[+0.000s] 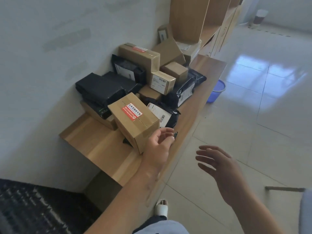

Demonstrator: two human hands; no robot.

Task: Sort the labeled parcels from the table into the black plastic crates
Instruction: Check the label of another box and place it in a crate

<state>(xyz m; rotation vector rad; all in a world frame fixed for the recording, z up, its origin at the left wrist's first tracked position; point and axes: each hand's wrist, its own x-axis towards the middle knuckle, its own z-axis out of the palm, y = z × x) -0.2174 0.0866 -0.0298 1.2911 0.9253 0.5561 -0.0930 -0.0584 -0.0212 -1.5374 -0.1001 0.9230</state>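
My left hand [159, 141] reaches, fingers loose and empty, for the taped box [135, 120] at twelve o'clock; right hand [219, 163] spread, ready to support.

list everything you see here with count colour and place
brown cardboard boxes: about nine, some with red-and-white or white labels, piled on the table
black plastic mailer bags: several, exact count unclear, among the boxes
light wooden table: one, against the wall
blue plastic basket: one, on the floor beyond the table
wooden cabinet: one, far end
black plastic crate: one, bottom left corner
white slipper: one, on the person's foot
left hand: open, beside the nearest box
right hand: open, over the floor
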